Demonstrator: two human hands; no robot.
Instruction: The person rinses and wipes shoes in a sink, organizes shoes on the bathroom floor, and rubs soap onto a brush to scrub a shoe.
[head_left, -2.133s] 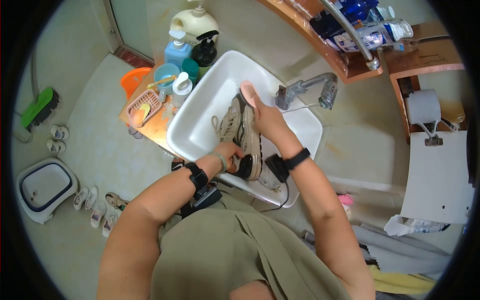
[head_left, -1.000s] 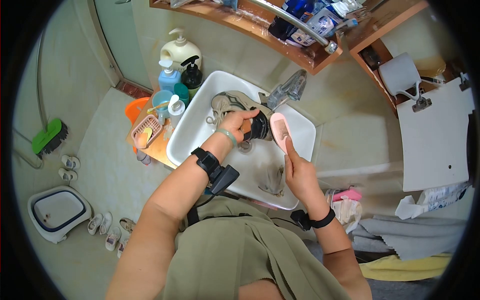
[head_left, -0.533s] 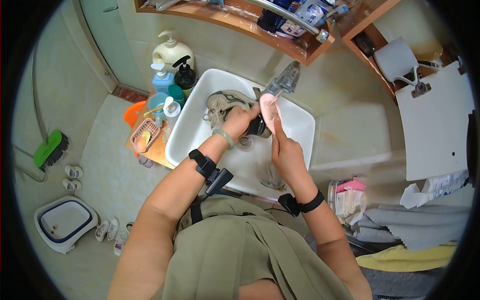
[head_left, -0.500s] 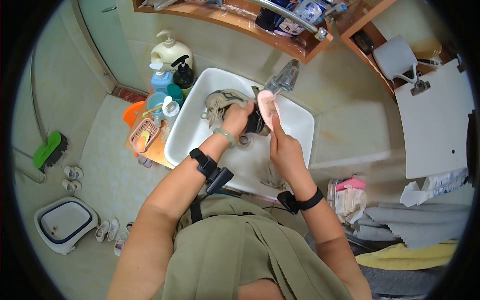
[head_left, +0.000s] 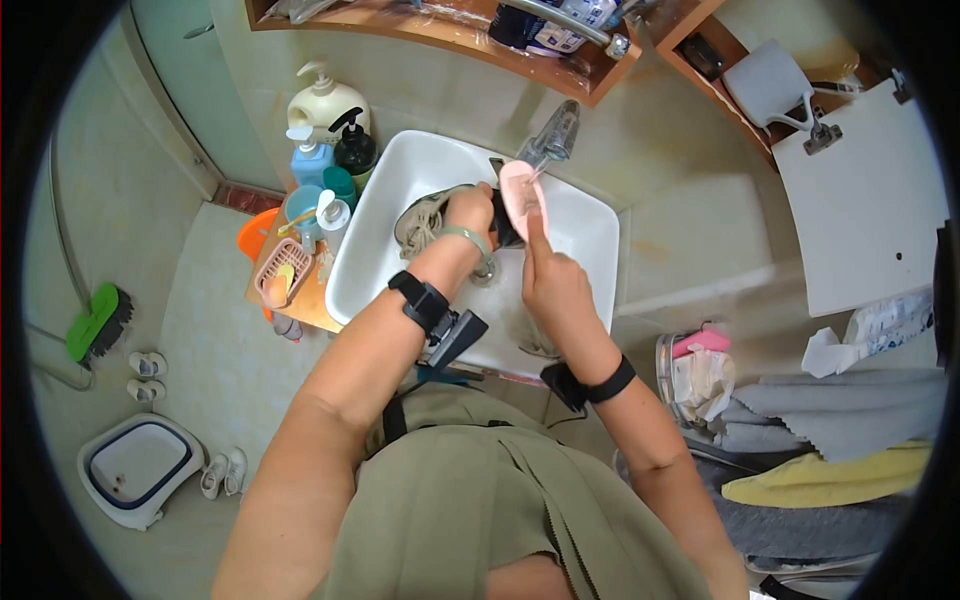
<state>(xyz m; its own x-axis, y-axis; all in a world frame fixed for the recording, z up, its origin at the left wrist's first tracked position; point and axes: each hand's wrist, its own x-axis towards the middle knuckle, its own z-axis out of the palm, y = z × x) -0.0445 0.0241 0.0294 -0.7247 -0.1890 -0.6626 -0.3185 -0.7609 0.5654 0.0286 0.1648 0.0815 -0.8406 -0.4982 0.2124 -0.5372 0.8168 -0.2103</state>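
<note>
My left hand (head_left: pixel 470 208) grips a beige sneaker (head_left: pixel 422 217) and holds it inside the white sink (head_left: pixel 585 238), under the metal faucet (head_left: pixel 548 140). My right hand (head_left: pixel 552 285) holds a pink scrub brush (head_left: pixel 518 192) upright, its head against the dark heel end of the sneaker, just below the faucet spout. Both wrists wear black bands.
Soap and lotion bottles (head_left: pixel 325 105), a blue cup (head_left: pixel 303 203) and a pink basket (head_left: pixel 283 272) crowd the wooden counter left of the sink. A wooden shelf (head_left: pixel 450 25) runs above. Towels (head_left: pixel 830 420) lie at right. A green brush (head_left: pixel 98 320), small shoes and a basin (head_left: pixel 135 470) sit on the floor.
The sneaker went from lying lengthwise in the sink to being held under the faucet. My right hand raised the brush from beside the shoe up against its heel. The view shifted slightly downward.
</note>
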